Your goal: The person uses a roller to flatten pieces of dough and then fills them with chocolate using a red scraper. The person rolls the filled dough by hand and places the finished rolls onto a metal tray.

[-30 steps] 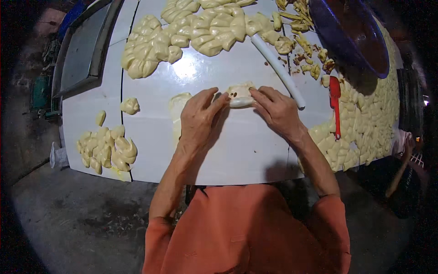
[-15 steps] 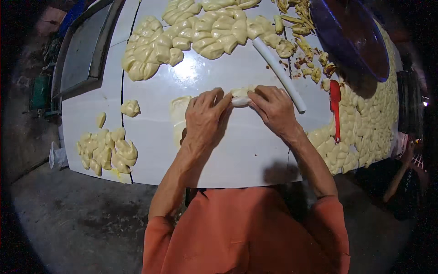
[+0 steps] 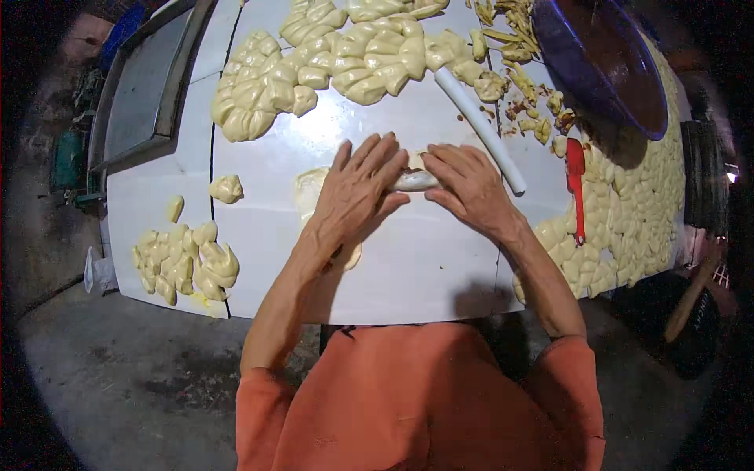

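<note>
My left hand (image 3: 351,188) lies over the left end of a short pale dough roll (image 3: 412,181), fingers extended and thumb apart. On the roll's right end rests my right hand (image 3: 470,190), fingers stretched over it and thumb apart. A bit of dark filling shows behind the roll. A thin pale dough sheet (image 3: 309,194) lies partly hidden beside and under my left hand. A white rolling rod (image 3: 481,128) lies diagonally beyond my right hand.
Dough mounds (image 3: 361,59) lie at the back, more pieces (image 3: 181,263) front left. A red spatula (image 3: 576,180), a large purple basin (image 3: 652,110) and flattened dough (image 3: 628,220) are right. A metal tray (image 3: 141,98) stands left. Another person's arm (image 3: 691,290) shows far right.
Both hands have gone from pinching the small sheet to lying on it with fingers stretched out. The sheet has been rolled into a short log; my left fingers reach slightly farther up.
</note>
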Demonstrator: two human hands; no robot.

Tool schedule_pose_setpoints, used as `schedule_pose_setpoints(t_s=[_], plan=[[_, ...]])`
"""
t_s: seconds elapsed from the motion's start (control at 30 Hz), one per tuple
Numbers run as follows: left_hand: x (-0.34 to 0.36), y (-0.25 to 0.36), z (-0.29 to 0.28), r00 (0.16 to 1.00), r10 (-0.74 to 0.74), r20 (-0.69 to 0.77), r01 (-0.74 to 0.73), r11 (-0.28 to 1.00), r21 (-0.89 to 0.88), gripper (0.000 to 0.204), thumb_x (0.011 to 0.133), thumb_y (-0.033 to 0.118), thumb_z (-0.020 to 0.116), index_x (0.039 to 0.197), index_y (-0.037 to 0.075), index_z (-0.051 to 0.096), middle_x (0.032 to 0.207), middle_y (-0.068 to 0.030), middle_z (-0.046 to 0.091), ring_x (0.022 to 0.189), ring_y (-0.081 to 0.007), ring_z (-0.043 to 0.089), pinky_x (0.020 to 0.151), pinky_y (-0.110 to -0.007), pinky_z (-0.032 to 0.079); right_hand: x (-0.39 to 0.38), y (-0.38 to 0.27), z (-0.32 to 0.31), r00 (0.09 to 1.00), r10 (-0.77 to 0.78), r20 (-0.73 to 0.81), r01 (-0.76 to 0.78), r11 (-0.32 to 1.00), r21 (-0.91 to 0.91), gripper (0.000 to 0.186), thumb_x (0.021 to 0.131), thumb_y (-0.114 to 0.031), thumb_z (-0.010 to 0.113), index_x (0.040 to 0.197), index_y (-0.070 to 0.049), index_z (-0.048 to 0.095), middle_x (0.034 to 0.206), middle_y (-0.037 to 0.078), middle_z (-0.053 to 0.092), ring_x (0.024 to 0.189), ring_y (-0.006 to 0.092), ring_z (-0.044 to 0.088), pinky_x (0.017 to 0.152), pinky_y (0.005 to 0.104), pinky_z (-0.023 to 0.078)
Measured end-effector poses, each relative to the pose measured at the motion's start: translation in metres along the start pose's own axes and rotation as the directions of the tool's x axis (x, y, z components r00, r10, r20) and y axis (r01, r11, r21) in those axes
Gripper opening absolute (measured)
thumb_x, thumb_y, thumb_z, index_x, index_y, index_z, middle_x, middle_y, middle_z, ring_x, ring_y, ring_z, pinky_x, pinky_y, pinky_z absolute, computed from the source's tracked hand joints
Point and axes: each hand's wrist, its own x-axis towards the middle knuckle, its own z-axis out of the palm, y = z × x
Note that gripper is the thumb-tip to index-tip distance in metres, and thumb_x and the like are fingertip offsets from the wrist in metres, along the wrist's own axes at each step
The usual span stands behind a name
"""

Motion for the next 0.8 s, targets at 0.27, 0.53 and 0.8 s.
schedule_pose_setpoints(t_s=[0.27, 0.53, 0.8], plan=[[0.001, -0.004, 0.006, 0.986, -0.041, -0.161, 0.003, 0.973, -0.233, 0.021, 0.085, 0.017, 0.076, 0.104, 0.011, 0.071, 0.1, -0.0095, 0.069, 0.092, -0.0281, 0.067, 0.076, -0.041, 0.052, 0.009, 0.005, 0.008, 0.984, 0.066, -0.167, -0.072, 0.997, -0.028, 0.028, 0.085, -0.023, 0.077, 0.111, -0.012, 0.072, 0.108, 0.009, 0.067, 0.099, 0.0274, 0.065, 0.087, 0.0437, 0.051], [0.004, 0.002, 0.006, 0.964, -0.016, -0.264, -0.001, 0.998, -0.065, 0.03, 0.087, 0.02, 0.075, 0.116, 0.013, 0.07, 0.107, -0.0083, 0.068, 0.088, -0.0263, 0.067, 0.073, -0.042, 0.052, 0.01, 0.004, 0.01, 0.983, 0.042, -0.177, -0.066, 0.989, -0.133, 0.035, 0.087, -0.021, 0.076, 0.121, -0.014, 0.07, 0.117, 0.009, 0.067, 0.107, 0.0278, 0.065, 0.091, 0.0429, 0.051], [0.013, 0.004, 0.007, 0.972, -0.103, -0.209, 0.081, 0.991, -0.111, 0.027, 0.088, 0.013, 0.072, 0.115, 0.012, 0.071, 0.117, -0.0117, 0.067, 0.101, -0.033, 0.064, 0.085, -0.046, 0.049, 0.018, 0.008, 0.009, 0.988, 0.028, -0.152, -0.055, 0.982, -0.181, 0.043, 0.089, -0.018, 0.072, 0.13, -0.01, 0.064, 0.12, 0.01, 0.066, 0.112, 0.0277, 0.063, 0.094, 0.042, 0.05]])
